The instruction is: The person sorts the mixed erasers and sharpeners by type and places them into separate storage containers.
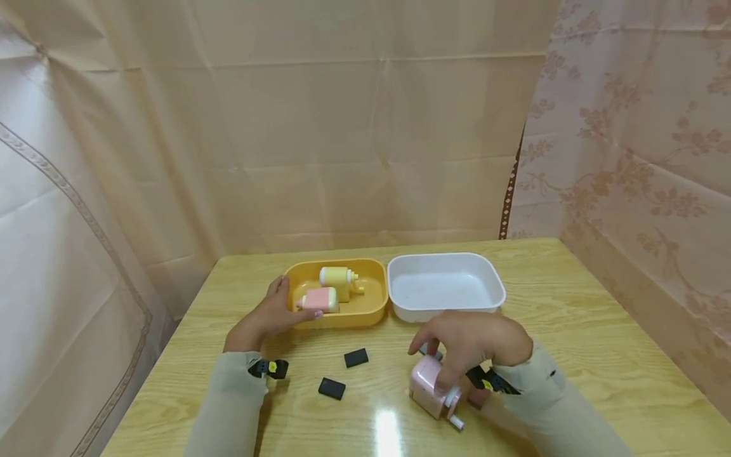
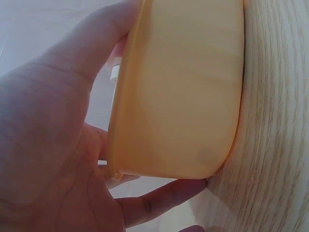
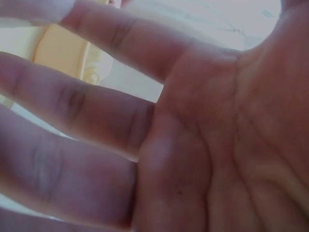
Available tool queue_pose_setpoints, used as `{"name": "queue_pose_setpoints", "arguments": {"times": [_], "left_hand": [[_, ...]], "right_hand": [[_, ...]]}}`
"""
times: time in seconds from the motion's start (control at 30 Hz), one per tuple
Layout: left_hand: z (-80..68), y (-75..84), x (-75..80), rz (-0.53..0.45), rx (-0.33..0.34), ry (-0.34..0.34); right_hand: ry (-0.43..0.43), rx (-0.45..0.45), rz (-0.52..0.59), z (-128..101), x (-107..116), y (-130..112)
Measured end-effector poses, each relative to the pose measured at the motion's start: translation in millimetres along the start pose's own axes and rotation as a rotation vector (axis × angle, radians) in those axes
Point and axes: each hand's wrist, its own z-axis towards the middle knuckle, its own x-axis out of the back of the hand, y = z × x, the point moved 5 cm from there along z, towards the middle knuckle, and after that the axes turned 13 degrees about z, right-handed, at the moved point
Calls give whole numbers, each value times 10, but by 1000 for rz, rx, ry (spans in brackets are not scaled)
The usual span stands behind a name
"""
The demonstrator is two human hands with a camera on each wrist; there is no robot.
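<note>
My left hand (image 1: 268, 314) grips the left end of a yellow tray (image 1: 365, 311). In the left wrist view the left hand (image 2: 48, 145) has its thumb over the rim and its fingers along the outer wall of the yellow tray (image 2: 178, 96). A yellow toy piece (image 1: 337, 277) and a pink one (image 1: 320, 299) lie in the tray. My right hand (image 1: 474, 343) arches over a pink boxy toy (image 1: 425, 384) with a white handle, fingertips touching its top. The right wrist view shows only the right hand (image 3: 193, 145), palm bare and fingers fairly straight.
An empty white tray (image 1: 417, 314) stands right of the yellow one. Two small black blocks (image 1: 356, 357) (image 1: 332, 388) lie on the wooden table (image 1: 571, 330) between my arms. Beige curtains close off the back and both sides.
</note>
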Motion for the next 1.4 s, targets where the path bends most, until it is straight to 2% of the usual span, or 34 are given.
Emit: {"name": "queue_pose_setpoints", "arguments": {"times": [0.2, 0.43, 0.6, 0.77, 0.97, 1.13, 1.4], "left_hand": [[20, 6, -3, -5, -4, -2], [5, 14, 4, -3, -1, -18], [0, 4, 13, -22, -11, -21], [15, -13, 13, -26, -20, -18], [19, -18, 2, -29, -23, -16], [15, -12, -1, -22, -27, -8], [17, -7, 1, -24, -21, -10]], "right_hand": [[46, 29, -81, -63, -12, 45], [41, 36, -65, -164, -93, 149], [55, 84, -62, -221, -143, 139], [88, 87, -65, -247, -202, 94], [131, 142, -173, -243, -210, 42], [104, 156, -158, -240, -195, 38], [77, 267, -189, -206, -164, 80]]}}
